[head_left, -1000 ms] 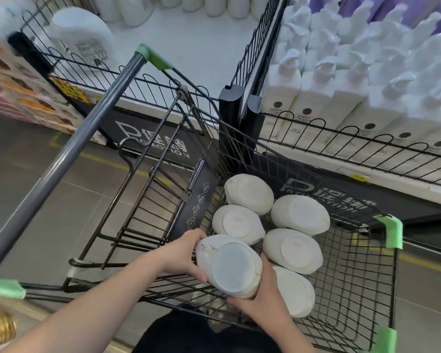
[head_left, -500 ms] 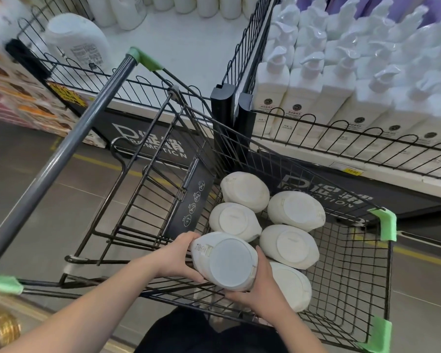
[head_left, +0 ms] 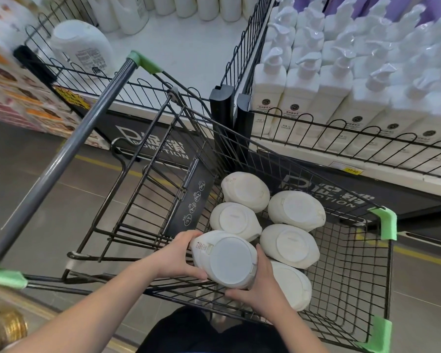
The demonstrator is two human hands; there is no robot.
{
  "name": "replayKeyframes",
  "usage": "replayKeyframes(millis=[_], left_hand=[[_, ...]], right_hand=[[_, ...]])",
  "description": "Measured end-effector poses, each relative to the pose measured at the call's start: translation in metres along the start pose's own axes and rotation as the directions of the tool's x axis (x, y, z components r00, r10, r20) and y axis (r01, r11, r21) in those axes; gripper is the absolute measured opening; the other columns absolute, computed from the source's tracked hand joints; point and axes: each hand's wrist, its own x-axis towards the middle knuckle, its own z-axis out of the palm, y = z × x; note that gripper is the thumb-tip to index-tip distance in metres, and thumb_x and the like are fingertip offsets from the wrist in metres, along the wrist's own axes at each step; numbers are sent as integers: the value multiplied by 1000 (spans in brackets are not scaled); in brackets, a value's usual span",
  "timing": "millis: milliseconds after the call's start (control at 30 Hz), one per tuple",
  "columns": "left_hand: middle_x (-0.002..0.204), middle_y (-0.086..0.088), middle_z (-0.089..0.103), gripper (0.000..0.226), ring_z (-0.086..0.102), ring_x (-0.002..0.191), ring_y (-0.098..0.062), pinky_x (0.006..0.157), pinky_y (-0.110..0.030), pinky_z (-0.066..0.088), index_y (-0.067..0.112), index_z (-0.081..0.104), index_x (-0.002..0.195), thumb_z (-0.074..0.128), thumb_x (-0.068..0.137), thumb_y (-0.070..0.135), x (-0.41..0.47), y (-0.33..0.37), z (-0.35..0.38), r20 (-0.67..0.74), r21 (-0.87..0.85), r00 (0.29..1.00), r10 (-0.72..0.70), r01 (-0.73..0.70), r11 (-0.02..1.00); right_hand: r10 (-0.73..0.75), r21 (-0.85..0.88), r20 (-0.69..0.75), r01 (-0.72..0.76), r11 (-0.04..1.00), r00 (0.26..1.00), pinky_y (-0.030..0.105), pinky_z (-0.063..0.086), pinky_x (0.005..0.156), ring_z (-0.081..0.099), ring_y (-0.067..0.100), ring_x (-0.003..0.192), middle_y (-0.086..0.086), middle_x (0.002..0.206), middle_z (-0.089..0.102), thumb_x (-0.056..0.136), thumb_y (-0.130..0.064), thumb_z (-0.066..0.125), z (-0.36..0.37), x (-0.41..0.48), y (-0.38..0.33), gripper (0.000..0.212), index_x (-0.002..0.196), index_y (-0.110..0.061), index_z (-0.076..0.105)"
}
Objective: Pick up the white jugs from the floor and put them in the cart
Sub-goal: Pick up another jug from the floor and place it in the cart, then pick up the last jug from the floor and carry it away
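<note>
Your left hand (head_left: pixel 180 253) and your right hand (head_left: pixel 259 289) hold one white jug (head_left: pixel 227 259) between them, low in the middle of the frame. Its flat bottom faces up at you. Your left fingers curl round its left side. Your right fingers wrap round its lower right side. The jug is over the near end of the cart (head_left: pixel 383 222), inside the wire walls. Five other jugs (head_left: pixel 289 245) sit in the cart just past it and to its right, bottoms up. White pump bottles (head_left: pixel 303 85) stand in rows at the upper right.
</note>
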Motion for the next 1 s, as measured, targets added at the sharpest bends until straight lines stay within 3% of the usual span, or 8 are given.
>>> replayKeyframes(millis=[333,433,533,600,667,767,900,1000], left_hand=[[156,13,26,127,31,145,-9,125,-33,28,31,22,159,95,60,60,-6,15,-1,-57,46,997,60,-57,997],[159,14,24,126,29,147,-10,126,-38,28,35,20,160,95,60,59,-7,27,-8,-70,74,994,87,-82,994],[161,11,24,123,27,150,-13,126,-38,27,33,20,161,94,64,52,-6,40,-15,-77,88,988,134,-127,988],[161,13,24,124,27,150,-10,126,-34,26,34,19,161,94,64,54,-8,52,-20,-82,87,982,173,-166,982],[160,16,24,122,27,149,-7,124,-28,24,37,19,160,93,65,55,-12,67,-26,-97,79,969,228,-220,972],[161,18,23,116,27,148,-2,120,-21,23,38,20,160,92,70,52,-20,97,-38,-137,68,939,315,-309,949],[160,22,27,111,29,145,2,126,-28,26,45,23,158,91,71,52,-36,149,-60,-180,50,858,481,-480,876],[157,24,28,104,27,137,13,118,-11,23,40,25,159,90,78,40,-52,194,-79,-194,77,771,606,-604,793]], right_hand=[[-20,33,-29,21,999,999,29,25,124,20,-2,146,-21,157,22,48,-59,99,-8,-2,-5,154,167,-31,5],[-31,48,-46,33,998,998,31,24,126,19,1,150,-19,160,19,50,-62,95,-15,-3,-11,152,168,-28,5],[-40,118,-91,51,992,995,30,25,125,24,7,155,-11,172,20,67,-68,86,-25,-7,-21,131,167,-29,11],[-49,185,-147,76,980,988,28,28,122,30,2,150,-9,171,27,82,-65,79,-35,-14,-35,111,166,-32,15],[-72,215,-214,118,970,974,28,29,120,32,-1,147,-9,169,32,84,-65,72,-47,-21,-52,103,166,-33,17],[-134,204,-300,201,958,944,29,32,121,36,-1,146,-15,162,39,84,-65,69,-68,-34,-84,96,163,-39,22],[-231,138,-444,320,937,866,20,36,114,40,-15,139,-25,151,46,92,-50,74,-99,-49,-130,84,161,-40,29],[-301,100,-557,422,901,774,28,35,120,43,-11,141,-26,150,49,87,-61,74,-122,-64,-162,87,160,-41,32]])
